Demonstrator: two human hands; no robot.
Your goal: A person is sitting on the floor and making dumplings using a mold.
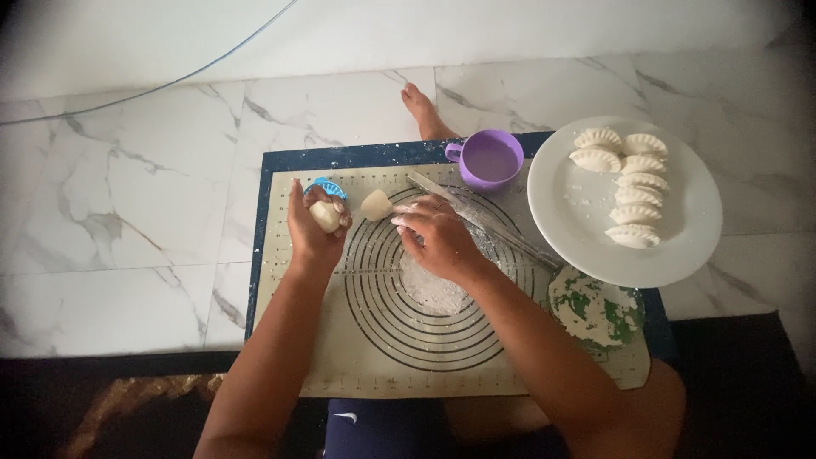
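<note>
My left hand (313,228) holds a small ball of white dough (325,215) above the left part of a beige baking mat (289,323) printed with dark rings. A second dough piece (376,205) lies on the mat between my hands. My right hand (439,235), dusted with flour, rests palm down on the mat near a patch of flour (429,293), fingers pointing toward the loose dough piece. A blue plastic dumpling mould (327,185) lies just beyond my left hand.
A clear rolling pin (493,225) lies diagonally at the mat's right. Behind it stands a purple cup (490,159). A white plate (671,246) holds several folded dumplings (631,183). A bowl of green filling (595,310) sits under the plate's edge. My foot (422,109) rests on the marble floor.
</note>
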